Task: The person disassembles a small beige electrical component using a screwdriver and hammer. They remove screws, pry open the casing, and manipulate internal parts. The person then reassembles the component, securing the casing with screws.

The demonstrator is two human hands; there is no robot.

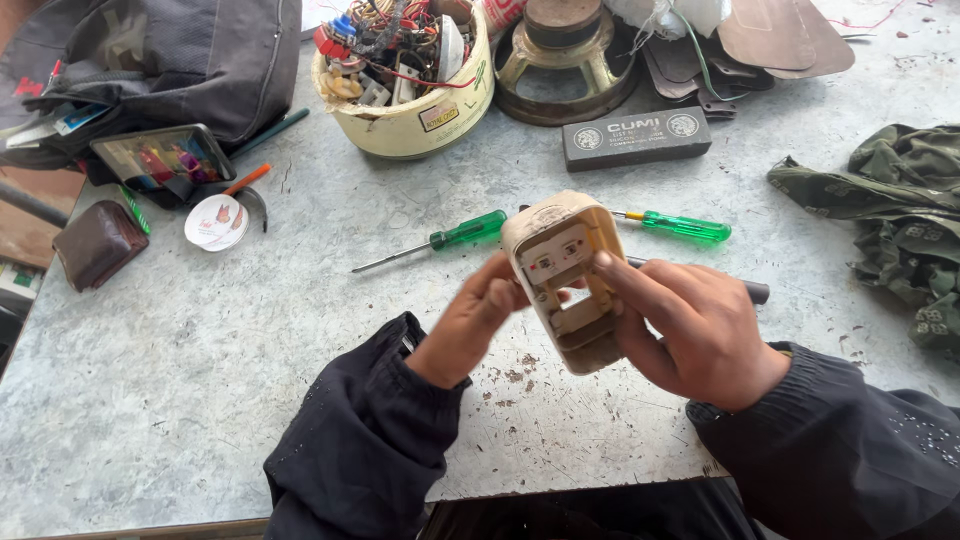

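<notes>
1. Here, both hands hold a cream plastic housing [563, 280] up above the grey desk [200, 380], near its front edge, with the open inner side turned toward the camera.
2. The left hand [472, 325] is curled narrow around the housing's left edge; its fingertips press against the side, and the thumb is hidden behind them.
3. The right hand [695, 330] grips the right edge, fingers partly bent, and its forefinger rests on the inner face beside a pale insert with small red marks.
4. Both wrists come out of dark sleeves [365, 440].
5. On the desk just behind the housing lie two green-handled screwdrivers: one [440, 240] to the left, its shaft pointing left, and another [680, 226] to the right.
6. A dark rod [755, 292] pokes out from behind the right hand.
7. Farther back stand a cream bowl [420, 125] full of wires and small parts, a speaker frame [560, 70] and a dark rectangular block [636, 138].
8. A dark bag [180, 60] and a brown wallet [98, 243] sit at the left, and a green cloth [890, 200] at the right.
</notes>
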